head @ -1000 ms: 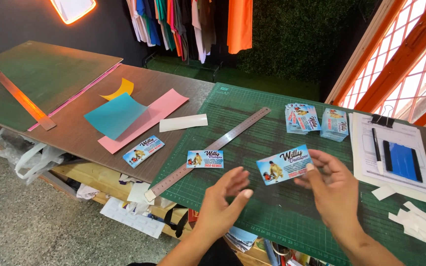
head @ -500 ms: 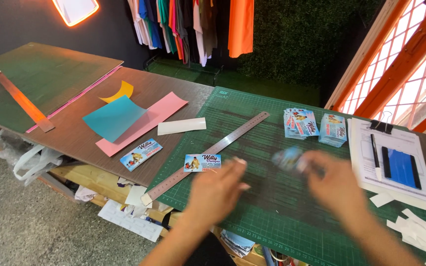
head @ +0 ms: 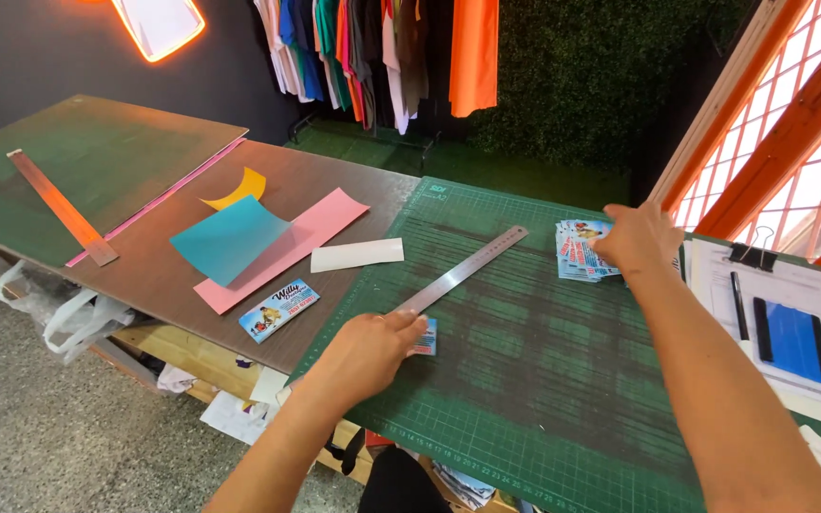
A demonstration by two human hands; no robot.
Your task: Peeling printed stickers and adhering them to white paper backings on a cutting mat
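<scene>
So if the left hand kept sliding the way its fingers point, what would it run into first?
The left hand points along the steel ruler, which its fingertips already touch beside a small printed card. Past the ruler's far end, the green cutting mat looks bare.

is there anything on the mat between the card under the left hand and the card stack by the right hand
Only partly. The steel ruler lies slanted just above the left hand and its card, off the direct line. Otherwise, bare green cutting mat runs across to the card stack under the right hand.

Brown table (head: 363, 190) bears green cutting mat (head: 544, 361).
</scene>
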